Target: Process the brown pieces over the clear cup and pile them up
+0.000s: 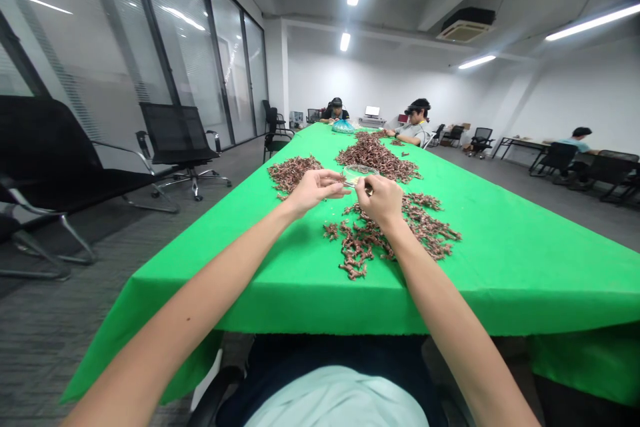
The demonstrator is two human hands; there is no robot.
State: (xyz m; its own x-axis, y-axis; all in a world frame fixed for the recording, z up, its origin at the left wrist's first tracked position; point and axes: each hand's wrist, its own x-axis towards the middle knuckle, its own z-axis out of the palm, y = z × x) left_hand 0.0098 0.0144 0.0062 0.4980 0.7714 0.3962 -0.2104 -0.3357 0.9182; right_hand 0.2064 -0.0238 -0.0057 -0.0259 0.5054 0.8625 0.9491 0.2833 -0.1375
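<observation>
The left hand (315, 190) and right hand (383, 200) come close just before a clear round dish (359, 173) — the left fingertips (340, 181) pinched on a thin pale sliver (349, 183) (too small to name, the right hand's grip hidden) — above heaps of brown twisted pieces (365, 240) on a green cloth (500, 267).

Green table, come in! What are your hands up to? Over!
Left hand pinching a thin silvery piece. Right hand right beside it, grip unclear. Clear round dish just beyond. Reddish-brown clumps under both hands, on green cloth.
</observation>
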